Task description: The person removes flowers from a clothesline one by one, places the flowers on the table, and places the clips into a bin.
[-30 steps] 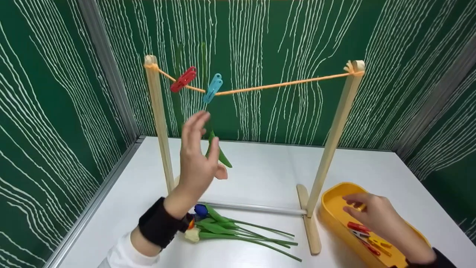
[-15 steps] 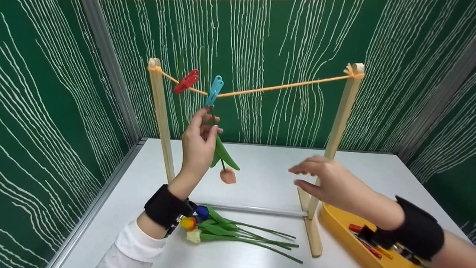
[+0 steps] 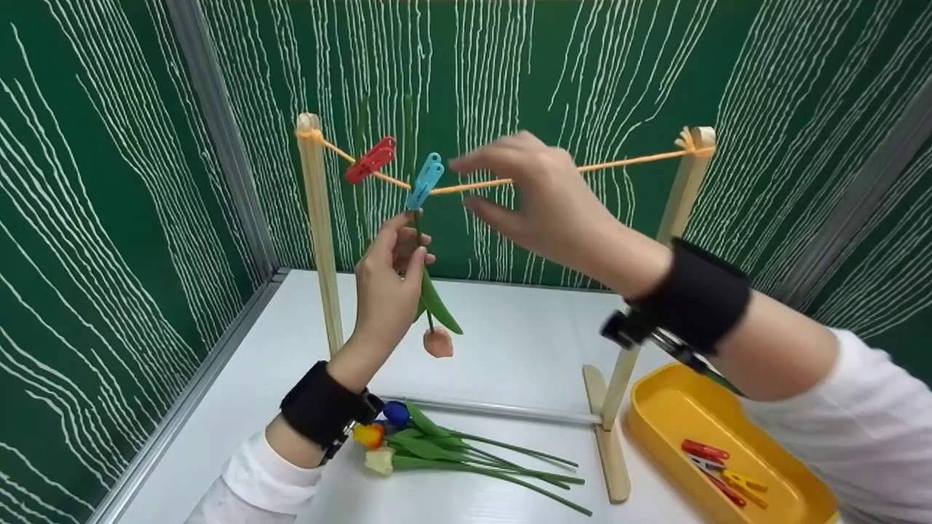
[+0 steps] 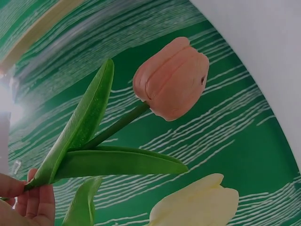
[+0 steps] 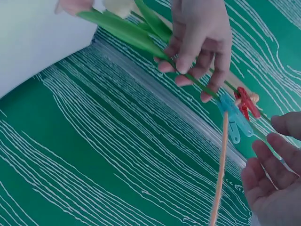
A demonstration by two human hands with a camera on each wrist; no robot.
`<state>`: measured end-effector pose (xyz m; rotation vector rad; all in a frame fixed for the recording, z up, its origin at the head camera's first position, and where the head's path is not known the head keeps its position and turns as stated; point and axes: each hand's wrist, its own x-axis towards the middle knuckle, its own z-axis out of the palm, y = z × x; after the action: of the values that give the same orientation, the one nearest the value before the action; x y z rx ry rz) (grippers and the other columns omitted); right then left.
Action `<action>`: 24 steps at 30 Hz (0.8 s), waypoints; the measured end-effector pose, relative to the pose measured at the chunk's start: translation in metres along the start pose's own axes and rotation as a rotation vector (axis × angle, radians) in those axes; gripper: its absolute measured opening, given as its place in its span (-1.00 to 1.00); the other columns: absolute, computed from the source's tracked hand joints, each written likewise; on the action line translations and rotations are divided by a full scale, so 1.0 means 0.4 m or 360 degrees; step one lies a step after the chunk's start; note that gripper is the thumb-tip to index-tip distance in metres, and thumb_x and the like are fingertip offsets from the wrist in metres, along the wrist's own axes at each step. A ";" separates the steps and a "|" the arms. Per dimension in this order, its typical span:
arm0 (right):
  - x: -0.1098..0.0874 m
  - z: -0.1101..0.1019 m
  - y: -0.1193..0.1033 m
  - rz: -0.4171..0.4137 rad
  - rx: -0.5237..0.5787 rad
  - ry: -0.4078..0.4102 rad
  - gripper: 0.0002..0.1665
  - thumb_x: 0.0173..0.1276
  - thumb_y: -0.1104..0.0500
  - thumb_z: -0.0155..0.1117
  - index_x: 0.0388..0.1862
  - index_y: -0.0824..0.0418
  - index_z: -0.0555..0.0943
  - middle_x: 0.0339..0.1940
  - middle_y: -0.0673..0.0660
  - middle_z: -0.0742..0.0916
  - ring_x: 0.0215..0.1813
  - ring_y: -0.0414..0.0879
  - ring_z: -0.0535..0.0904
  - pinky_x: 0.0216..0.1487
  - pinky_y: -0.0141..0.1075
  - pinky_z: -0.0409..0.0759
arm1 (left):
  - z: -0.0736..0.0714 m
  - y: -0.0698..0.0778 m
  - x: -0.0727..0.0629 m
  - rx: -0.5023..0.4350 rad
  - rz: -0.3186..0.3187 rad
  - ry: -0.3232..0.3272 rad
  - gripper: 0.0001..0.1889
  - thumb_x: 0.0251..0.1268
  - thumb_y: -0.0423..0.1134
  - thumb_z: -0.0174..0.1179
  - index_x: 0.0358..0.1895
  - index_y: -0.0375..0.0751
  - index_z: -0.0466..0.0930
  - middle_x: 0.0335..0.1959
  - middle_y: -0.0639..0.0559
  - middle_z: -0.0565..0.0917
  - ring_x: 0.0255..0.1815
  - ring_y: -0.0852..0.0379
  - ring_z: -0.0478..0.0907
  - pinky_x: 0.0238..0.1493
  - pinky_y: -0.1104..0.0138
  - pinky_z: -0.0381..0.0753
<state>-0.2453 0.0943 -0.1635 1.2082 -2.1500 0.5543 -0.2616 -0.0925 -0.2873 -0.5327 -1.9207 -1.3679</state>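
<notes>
A yellow tray (image 3: 673,399) sits on the white surface (image 3: 524,342) at the right, holding a small cluster of clothespins (image 3: 743,482) in red, yellow and grey-white; the pink tulip (image 3: 438,343) hangs head down, its stem running up between the fingers of the left hand (image 3: 387,280), which pinch it just below the light-blue clothespin (image 3: 427,180); that clothespin sits on the orange cord (image 3: 473,187), with the stem's end rising above it; the right hand (image 3: 550,193) is beside the cord, thumb and fingers parted and grasping nothing, near the blue clothespin but not touching it; a red clothespin (image 3: 371,160) sits farther left along the cord; the left wrist view shows a cream tulip (image 4: 197,203) near the pink one; blue, orange-yellow and white tulips (image 3: 437,445) lie together on the surface, stems pointing toward the tray.
</notes>
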 end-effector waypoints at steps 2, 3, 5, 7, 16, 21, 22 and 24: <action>0.038 0.014 -0.003 0.0098 -0.0004 -0.0078 -0.51 0.28 0.16 0.31 0.17 0.28 0.53 0.11 0.15 0.65 0.17 -0.01 0.50 0.21 -0.20 0.44 | -0.001 -0.002 0.000 -0.0004 0.0014 -0.0007 -0.64 0.33 -0.43 0.10 0.17 -0.21 0.41 -0.21 -0.03 0.61 -0.24 0.15 0.66 -0.16 0.36 0.62; 0.055 0.020 -0.004 0.0160 0.0005 -0.0134 -0.45 0.29 0.12 0.29 0.23 0.27 0.48 0.16 0.15 0.63 0.21 -0.01 0.49 0.25 -0.22 0.41 | -0.002 -0.002 -0.001 -0.0003 0.0019 -0.0010 -0.65 0.34 -0.41 0.09 0.17 -0.21 0.41 -0.21 -0.03 0.61 -0.24 0.16 0.65 -0.16 0.35 0.62; 0.084 0.031 -0.007 0.0269 0.0031 -0.0234 -0.37 0.31 0.03 0.26 0.31 0.25 0.41 0.18 0.14 0.61 0.21 -0.06 0.50 0.24 -0.28 0.43 | -0.004 -0.002 -0.003 0.0003 0.0024 -0.0016 -0.65 0.35 -0.39 0.09 0.18 -0.20 0.40 -0.20 -0.03 0.62 -0.24 0.18 0.65 -0.14 0.35 0.62; 0.105 0.040 -0.008 0.0354 0.0076 -0.0279 -0.38 0.32 -0.01 0.24 0.29 0.23 0.43 0.14 0.12 0.64 0.14 -0.12 0.55 0.16 -0.34 0.49 | -0.005 -0.003 -0.005 0.0019 0.0025 -0.0018 -0.65 0.35 -0.38 0.09 0.18 -0.20 0.40 -0.20 -0.03 0.62 -0.23 0.19 0.65 -0.12 0.35 0.62; 0.126 0.046 0.018 0.0449 0.0192 -0.0255 -0.64 0.33 0.03 0.23 -0.02 0.23 0.67 -0.26 0.07 0.76 -0.25 -0.23 0.64 -0.23 -0.42 0.59 | -0.004 -0.001 -0.003 0.0013 0.0016 0.0002 -0.64 0.30 -0.44 0.12 0.16 -0.23 0.43 -0.21 -0.05 0.62 -0.24 0.16 0.65 -0.12 0.35 0.62; 0.119 0.044 0.032 0.0455 0.0172 -0.0265 -0.63 0.30 0.02 0.25 -0.06 0.25 0.68 -0.30 0.09 0.76 -0.31 -0.20 0.64 -0.29 -0.42 0.57 | 0.002 -0.003 -0.003 -0.0001 0.0020 -0.0006 -0.63 0.30 -0.48 0.11 0.16 -0.24 0.43 -0.21 -0.06 0.62 -0.25 0.16 0.64 -0.16 0.34 0.62; 0.117 0.044 0.032 0.0451 0.0172 -0.0255 -0.64 0.29 0.03 0.26 -0.08 0.25 0.69 -0.32 0.09 0.76 -0.35 -0.19 0.62 -0.32 -0.42 0.55 | 0.003 -0.003 -0.003 0.0000 0.0019 -0.0006 -0.63 0.30 -0.48 0.11 0.16 -0.24 0.43 -0.21 -0.06 0.62 -0.25 0.16 0.64 -0.17 0.33 0.62; 0.115 0.043 0.032 0.0430 0.0181 -0.0230 -0.67 0.27 0.04 0.28 -0.13 0.25 0.70 -0.34 0.10 0.76 -0.38 -0.19 0.63 -0.35 -0.44 0.55 | 0.004 -0.002 -0.004 -0.0001 0.0020 -0.0003 -0.63 0.30 -0.48 0.10 0.16 -0.24 0.44 -0.21 -0.08 0.62 -0.26 0.17 0.64 -0.17 0.33 0.62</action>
<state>-0.2800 0.0620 -0.1457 1.0499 -2.4536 0.7322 -0.2616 -0.0913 -0.2894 -0.5459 -1.9153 -1.3607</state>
